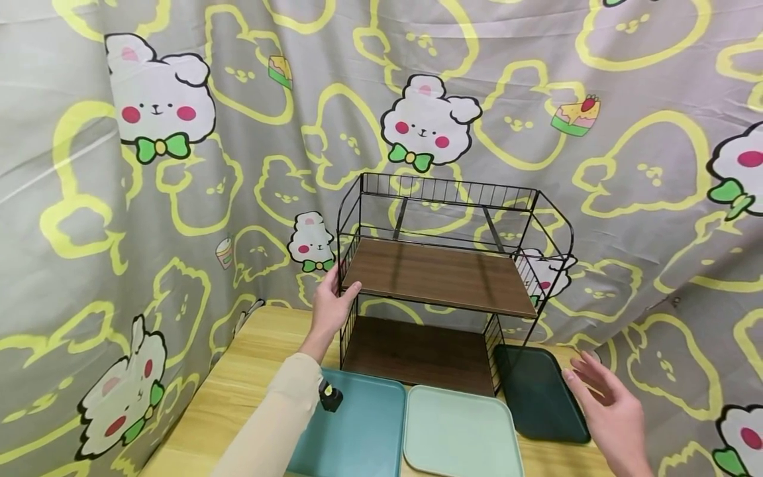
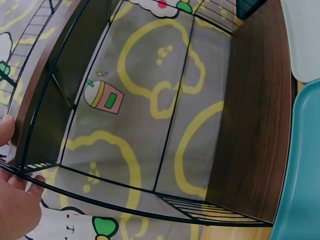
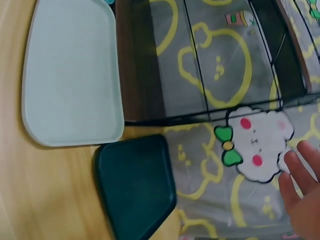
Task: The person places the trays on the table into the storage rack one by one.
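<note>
A two-tier black wire rack with brown wood-look shelves [image 1: 441, 273] stands at the back of the table. My left hand [image 1: 332, 308] grips its left side at the upper shelf, thumb at the front corner and fingers behind the wire side. The left wrist view has this hand [image 2: 19, 210] at the frame's edge, around the wire post and the upper shelf's end. Off to the right, my right hand [image 1: 616, 411] is apart from the rack, fingers loosely spread and holding nothing. It is nearest to a dark green tray [image 1: 539, 397] beside the rack.
In front of the rack, a teal tray [image 1: 363, 424] and a pale green tray [image 1: 459, 430] lie side by side on the light wooden table [image 1: 238, 371]. A patterned curtain [image 1: 334, 59] hangs close behind and along both sides.
</note>
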{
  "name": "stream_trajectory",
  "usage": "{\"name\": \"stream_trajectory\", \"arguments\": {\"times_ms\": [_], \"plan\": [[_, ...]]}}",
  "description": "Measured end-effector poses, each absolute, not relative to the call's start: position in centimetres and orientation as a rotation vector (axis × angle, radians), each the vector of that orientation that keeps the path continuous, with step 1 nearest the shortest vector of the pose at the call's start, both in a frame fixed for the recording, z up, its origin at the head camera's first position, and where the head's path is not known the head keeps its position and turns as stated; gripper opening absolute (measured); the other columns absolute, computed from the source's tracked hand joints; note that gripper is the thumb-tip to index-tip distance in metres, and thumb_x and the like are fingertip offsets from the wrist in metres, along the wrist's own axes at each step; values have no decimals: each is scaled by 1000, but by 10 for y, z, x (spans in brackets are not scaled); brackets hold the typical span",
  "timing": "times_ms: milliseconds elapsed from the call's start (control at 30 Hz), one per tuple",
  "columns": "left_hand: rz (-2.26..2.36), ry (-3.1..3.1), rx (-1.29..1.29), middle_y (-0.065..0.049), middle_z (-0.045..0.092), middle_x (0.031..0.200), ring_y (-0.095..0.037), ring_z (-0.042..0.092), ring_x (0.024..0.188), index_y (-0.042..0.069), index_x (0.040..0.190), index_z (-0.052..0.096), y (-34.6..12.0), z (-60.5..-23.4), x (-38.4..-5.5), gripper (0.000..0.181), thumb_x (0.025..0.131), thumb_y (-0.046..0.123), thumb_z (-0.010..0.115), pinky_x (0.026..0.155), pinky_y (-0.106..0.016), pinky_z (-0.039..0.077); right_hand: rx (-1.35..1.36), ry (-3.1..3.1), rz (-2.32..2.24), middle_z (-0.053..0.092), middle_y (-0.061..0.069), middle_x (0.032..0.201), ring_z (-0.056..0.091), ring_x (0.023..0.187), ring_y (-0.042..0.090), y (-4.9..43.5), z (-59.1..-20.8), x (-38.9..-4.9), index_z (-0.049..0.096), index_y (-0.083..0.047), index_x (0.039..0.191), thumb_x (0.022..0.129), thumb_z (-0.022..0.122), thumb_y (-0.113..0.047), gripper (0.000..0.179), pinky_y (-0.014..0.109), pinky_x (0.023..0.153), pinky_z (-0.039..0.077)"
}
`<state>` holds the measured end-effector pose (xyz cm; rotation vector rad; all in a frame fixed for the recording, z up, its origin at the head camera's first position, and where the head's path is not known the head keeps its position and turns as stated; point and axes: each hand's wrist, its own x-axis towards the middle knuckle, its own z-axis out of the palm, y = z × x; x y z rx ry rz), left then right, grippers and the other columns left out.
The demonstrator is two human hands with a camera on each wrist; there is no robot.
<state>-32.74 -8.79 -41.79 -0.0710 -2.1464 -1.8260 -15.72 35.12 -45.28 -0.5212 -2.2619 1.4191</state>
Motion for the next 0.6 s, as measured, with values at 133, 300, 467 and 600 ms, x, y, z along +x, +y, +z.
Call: {"name": "stream_trajectory", "arguments": {"times_ms": [133, 300, 467, 600], "plan": [[-1832, -2131, -102, -16, 39, 170, -35, 36, 159, 14, 167, 35, -89, -419, -329, 76, 101, 17, 73, 131, -48, 31, -554, -2231, 1438, 62, -45, 105, 58, 94, -27, 361, -463, -159, 56, -15, 155, 99, 77, -36, 64, -2, 78, 44], [-1829, -2111, -149, -12, 38, 171, -34, 36, 160, 19, 168, 34, -91, -422, -330, 75, 103, 15, 71, 132, -49, 29, -547, -2217, 1428, 63, -44, 104, 60, 92, -26, 369, -473, -165, 58, -17, 154, 98, 78, -34, 62, -2, 78, 45], [-1810, -2104, -177, -9, 38, 172, -33, 36, 160, 22, 167, 35, -91, -423, -330, 73, 103, 14, 70, 132, -50, 30, -549, -2208, 1418, 62, -45, 101, 60, 89, -25, 380, -482, -170, 58, -12, 153, 98, 79, -31, 62, -2, 76, 47], [-1825, -2091, -182, -8, 43, 170, -31, 39, 158, 22, 166, 38, -89, -423, -331, 72, 103, 12, 71, 132, -49, 30, -631, -2199, 1440, 60, -47, 98, 58, 87, -26, 390, -489, -175, 56, -9, 154, 97, 79, -33, 66, -2, 74, 47]]}}
